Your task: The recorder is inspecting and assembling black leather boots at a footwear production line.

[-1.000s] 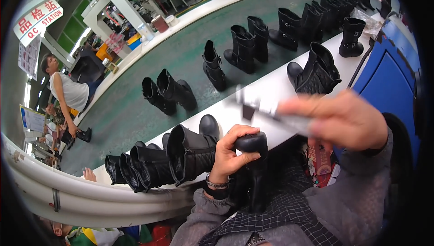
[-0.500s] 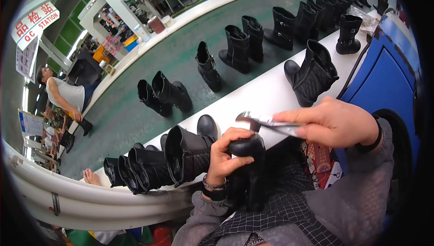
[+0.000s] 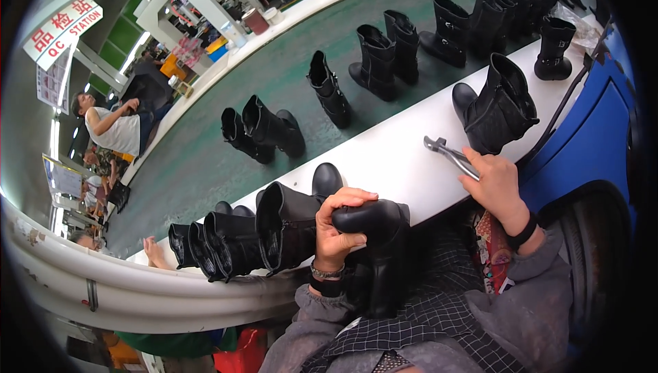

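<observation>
My left hand (image 3: 336, 230) is closed around the toe of a black boot (image 3: 388, 230), with the thumb below and the fingers over the top. The boot's shaft hangs down against my checked skirt (image 3: 439, 284). To the right, my right hand (image 3: 499, 186) grips the handles of metal pincers (image 3: 445, 151). Their blunt, hammer-like head points left, apart from the boot, over the white ledge (image 3: 401, 160). Just beyond the pincers stands a quilted black boot (image 3: 499, 109). Left of my left hand, a black boot with an open top (image 3: 279, 232) leads a row of several more.
A green conveyor belt (image 3: 205, 174) runs past the ledge, carrying several black boots (image 3: 274, 129). A small buckled boot (image 3: 554, 51) stands at the ledge's far right, beside a blue machine panel (image 3: 582, 143). Another person's hand (image 3: 155, 252) shows at the left; a seated worker (image 3: 116, 126) sits across the belt.
My right hand has drawn the pincers away from the boot, up and to the right. The held boot is turned so its toe points more to the left. The whole view has shifted slightly.
</observation>
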The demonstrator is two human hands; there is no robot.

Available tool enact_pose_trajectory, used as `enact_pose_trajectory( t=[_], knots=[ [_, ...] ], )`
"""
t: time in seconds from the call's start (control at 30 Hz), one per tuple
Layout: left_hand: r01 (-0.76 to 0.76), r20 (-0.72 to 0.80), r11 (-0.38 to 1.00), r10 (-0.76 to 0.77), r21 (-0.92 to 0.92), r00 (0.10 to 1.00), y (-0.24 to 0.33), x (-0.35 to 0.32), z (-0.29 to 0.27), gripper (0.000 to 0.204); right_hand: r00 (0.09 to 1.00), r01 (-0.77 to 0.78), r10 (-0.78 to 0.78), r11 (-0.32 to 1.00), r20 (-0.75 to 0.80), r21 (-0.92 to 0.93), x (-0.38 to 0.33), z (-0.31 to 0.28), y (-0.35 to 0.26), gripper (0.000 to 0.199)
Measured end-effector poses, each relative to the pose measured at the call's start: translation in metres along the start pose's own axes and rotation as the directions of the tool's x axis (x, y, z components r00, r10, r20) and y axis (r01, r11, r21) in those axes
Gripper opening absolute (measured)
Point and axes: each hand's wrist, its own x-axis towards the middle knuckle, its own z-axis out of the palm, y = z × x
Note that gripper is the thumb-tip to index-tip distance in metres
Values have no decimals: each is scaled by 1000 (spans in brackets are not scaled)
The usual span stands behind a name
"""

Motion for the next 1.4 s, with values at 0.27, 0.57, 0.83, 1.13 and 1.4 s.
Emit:
enact_pose_trajectory(
  t=[0.27, 0.57, 0.83, 1.13, 1.4],
  knots=[
    [-17, -146, 990, 37, 137, 989, 10, -1, 9, 40, 990, 109, -102, 991, -94, 82, -22, 30, -12, 48],
    [56, -380, 935, 87, 350, 921, 25, 6, 30, 34, 970, 231, -161, 832, -180, 504, -58, 45, -63, 43],
    [58, -449, 931, 118, 360, 886, 20, 16, 28, 30, 924, 369, -373, 804, -87, 467, -89, 80, -70, 91],
    [-43, -66, 729, 120, 684, 991, 11, 12, 25, 60, 960, 277, -144, 576, -238, 769, -49, 102, -105, 64],
    [-419, 205, 524, 418, 741, 885, 39, -87, -5, 58, 994, 84, -15, 714, -105, 696, 7, 66, -135, 34]
  ],
)
